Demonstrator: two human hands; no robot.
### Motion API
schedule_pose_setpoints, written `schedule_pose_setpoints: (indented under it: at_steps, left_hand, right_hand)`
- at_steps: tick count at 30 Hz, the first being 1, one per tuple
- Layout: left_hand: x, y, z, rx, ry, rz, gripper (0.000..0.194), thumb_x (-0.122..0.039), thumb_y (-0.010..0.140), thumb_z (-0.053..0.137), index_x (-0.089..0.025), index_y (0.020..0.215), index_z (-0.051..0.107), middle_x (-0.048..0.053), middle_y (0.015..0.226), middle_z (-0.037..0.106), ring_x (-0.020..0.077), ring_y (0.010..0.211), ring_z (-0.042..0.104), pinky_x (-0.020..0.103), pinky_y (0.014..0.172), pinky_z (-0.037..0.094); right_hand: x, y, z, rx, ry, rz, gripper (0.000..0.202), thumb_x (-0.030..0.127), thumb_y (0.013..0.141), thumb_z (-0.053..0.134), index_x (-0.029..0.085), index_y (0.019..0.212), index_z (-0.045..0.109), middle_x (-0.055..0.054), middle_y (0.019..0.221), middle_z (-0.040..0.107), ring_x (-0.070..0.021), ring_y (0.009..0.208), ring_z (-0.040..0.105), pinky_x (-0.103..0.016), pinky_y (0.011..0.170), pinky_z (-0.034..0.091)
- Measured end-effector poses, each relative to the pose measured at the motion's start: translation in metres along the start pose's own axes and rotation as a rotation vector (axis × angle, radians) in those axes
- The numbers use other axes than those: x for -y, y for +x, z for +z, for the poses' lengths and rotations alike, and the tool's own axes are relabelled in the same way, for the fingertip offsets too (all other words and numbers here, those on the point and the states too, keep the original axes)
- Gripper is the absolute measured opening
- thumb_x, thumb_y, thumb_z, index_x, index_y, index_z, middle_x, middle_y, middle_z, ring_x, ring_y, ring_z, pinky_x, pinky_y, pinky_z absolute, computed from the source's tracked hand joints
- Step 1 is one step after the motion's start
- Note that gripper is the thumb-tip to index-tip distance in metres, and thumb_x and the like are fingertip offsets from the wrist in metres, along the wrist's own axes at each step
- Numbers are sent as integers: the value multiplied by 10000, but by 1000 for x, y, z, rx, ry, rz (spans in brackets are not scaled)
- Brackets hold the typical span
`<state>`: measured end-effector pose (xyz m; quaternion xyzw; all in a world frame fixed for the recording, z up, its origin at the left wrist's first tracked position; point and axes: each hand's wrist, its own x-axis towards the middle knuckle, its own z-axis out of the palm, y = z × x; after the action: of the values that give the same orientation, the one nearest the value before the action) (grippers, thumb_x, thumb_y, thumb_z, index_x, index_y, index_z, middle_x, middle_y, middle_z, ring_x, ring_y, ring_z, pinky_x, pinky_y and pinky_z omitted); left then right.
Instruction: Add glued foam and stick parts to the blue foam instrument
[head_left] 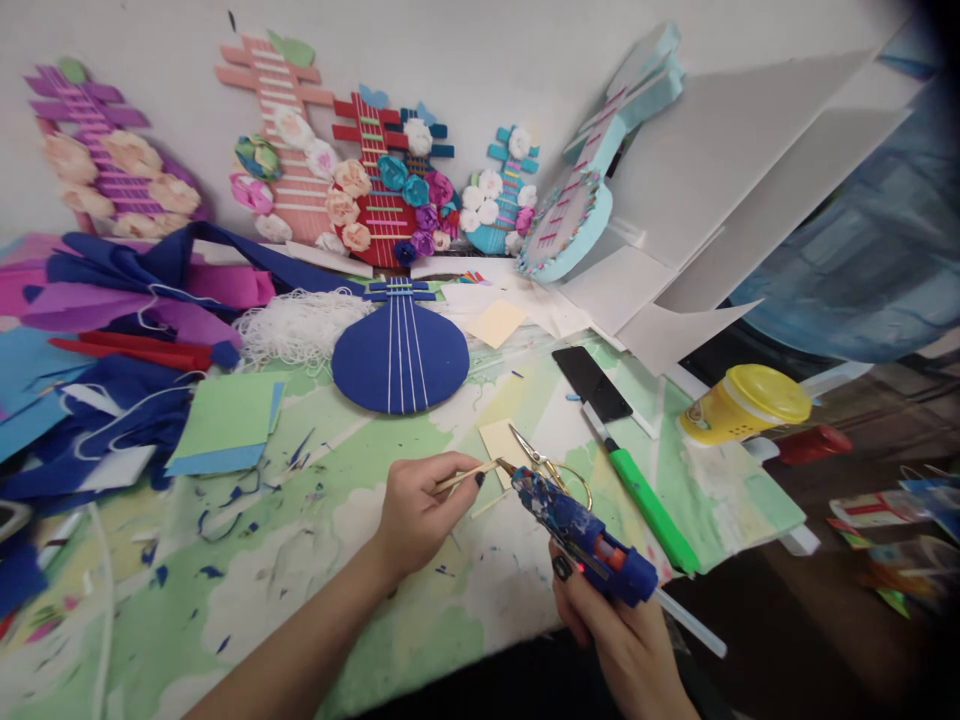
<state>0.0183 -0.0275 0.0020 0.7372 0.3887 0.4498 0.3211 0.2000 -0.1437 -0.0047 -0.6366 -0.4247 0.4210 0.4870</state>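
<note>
Between the thumb and fingers of my left hand (pixel 416 515) is a thin cream strip (pixel 466 474), pointing to the right. My right hand (pixel 619 630) is wrapped round the handle of a blue hot glue gun (pixel 551 505), with a clear glue stick (pixel 694 622) poking out of its back. The gun's nozzle is at the strip's far tip; whether they touch, I cannot tell. Gold-handled scissors (pixel 559 470) lie just behind the gun, partly over a cream piece (pixel 495 437). Farther back lies a dark blue guitar-shaped cutout (pixel 442 350) with white strings.
Right of the scissors lie a green utility knife (pixel 651 510), a black phone (pixel 592 383) and a yellow-lidded tub (pixel 742 400). White cord (pixel 289 325), green sheets (pixel 229 410) and blue scraps (pixel 127 410) crowd the left. Several decorated guitar shapes (pixel 379 180) lean on the wall.
</note>
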Motion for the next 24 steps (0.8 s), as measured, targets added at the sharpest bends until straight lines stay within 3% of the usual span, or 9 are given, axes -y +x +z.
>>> schedule_pose_setpoints:
  at_steps: [6,12,18,21,24]
  left_hand:
    - [0,0,0,1,-16,4,169,-179,768,534,-136,745,695,16,572,649,88,448,491,195,442,339]
    - [-1,2,0,-10,-16,-1,161,-179,767,539,-138,720,687,1,538,621,83,440,480,186,436,337]
    - [0,2,0,8,-6,-9,161,-183,771,542,-134,717,686,9,559,632,89,459,502,188,452,349]
    - [0,1,0,15,-9,-16,166,-187,770,540,-128,721,687,9,548,618,87,454,484,190,450,340]
    - [1,1,0,16,-13,-19,168,-195,766,540,-126,722,688,0,523,590,79,433,440,190,440,321]
  right_hand:
    - [-7,-2,0,-57,4,-7,385,449,751,620,149,992,625,20,503,456,-137,493,414,-271,486,376]
    - [-4,-2,-2,-9,-7,-74,331,408,754,621,160,973,637,-7,558,509,-154,516,456,-285,501,387]
    - [21,1,3,-23,-108,-288,228,318,768,586,190,947,646,-74,823,639,-211,723,580,-316,654,450]
    - [23,4,1,7,-225,-400,264,249,749,589,202,1004,639,-84,982,649,-252,907,600,-327,782,453]
    - [20,7,0,35,-296,-469,271,232,756,566,202,1018,625,-82,1000,644,-254,954,596,-321,809,452]
